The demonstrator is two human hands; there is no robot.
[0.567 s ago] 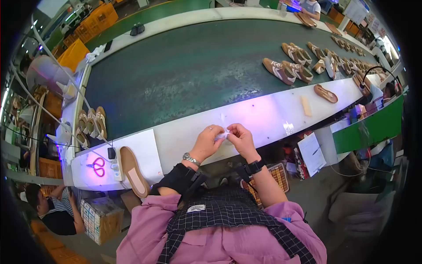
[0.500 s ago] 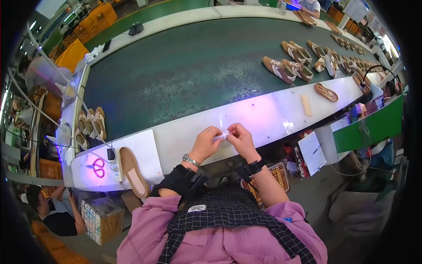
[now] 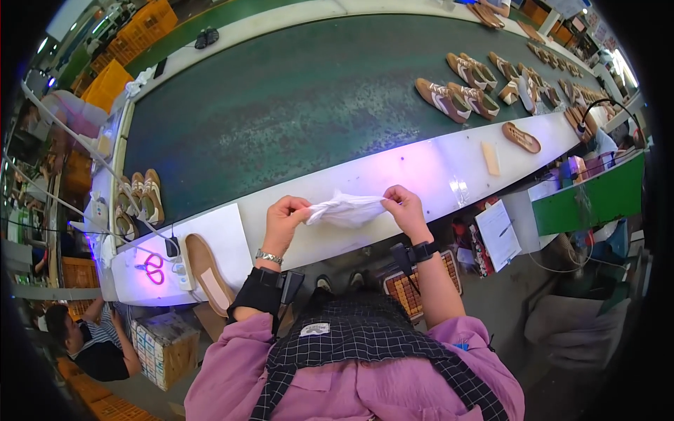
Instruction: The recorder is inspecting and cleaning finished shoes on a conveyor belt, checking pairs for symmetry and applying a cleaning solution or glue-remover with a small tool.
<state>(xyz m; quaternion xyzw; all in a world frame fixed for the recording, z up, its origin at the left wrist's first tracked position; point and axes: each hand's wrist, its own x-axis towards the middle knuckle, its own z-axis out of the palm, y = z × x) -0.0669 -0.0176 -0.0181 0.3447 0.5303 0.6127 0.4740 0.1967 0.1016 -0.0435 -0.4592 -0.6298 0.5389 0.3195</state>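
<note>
Hands have drawn apart, each pinching one end of some thin, wrinkled white material stretched between them.

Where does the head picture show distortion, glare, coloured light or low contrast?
Head view throughout: the far edge of the green belt bows; violet glare washes the white bench beyond the right hand; violet light surrounds the scissors; the white material contrasts weakly with the bench.

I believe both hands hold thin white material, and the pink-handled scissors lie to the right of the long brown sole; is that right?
Not quite: in the head view, the pink-handled scissors lie to the left of the long brown sole. The left hand and right hand do hold thin white material.
</note>
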